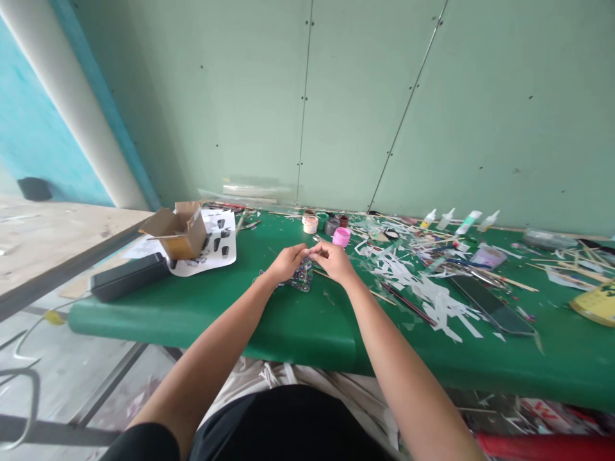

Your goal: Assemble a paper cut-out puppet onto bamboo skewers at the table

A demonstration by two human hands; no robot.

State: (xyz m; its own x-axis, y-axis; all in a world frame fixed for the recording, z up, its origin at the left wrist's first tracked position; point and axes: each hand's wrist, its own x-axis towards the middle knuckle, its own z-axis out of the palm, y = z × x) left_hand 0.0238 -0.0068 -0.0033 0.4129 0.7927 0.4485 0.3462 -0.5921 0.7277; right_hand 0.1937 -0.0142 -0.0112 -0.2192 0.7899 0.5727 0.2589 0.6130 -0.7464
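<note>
In the head view, my left hand (289,261) and my right hand (332,258) meet over the middle of the green table, fingertips pinched close together. What they pinch is too small to make out. A clear, glittery thing with dark and purplish specks (302,279) shows just under my fingers. Part of it is hidden behind my left hand and wrist, and I cannot tell whether it is held or lies on the table. A small shiny piece (316,238) shows at the fingertips of my right hand. Just beyond that hand stands a pink paint jar (341,237).
More paint jars (310,221) stand behind my hands. Leftward are an open cardboard box (185,234), a printed sheet (223,253) and a dark grey case (129,276). White paper strips (435,291), sticks, brushes, a phone (491,304) and glue bottles (468,222) spread over the right.
</note>
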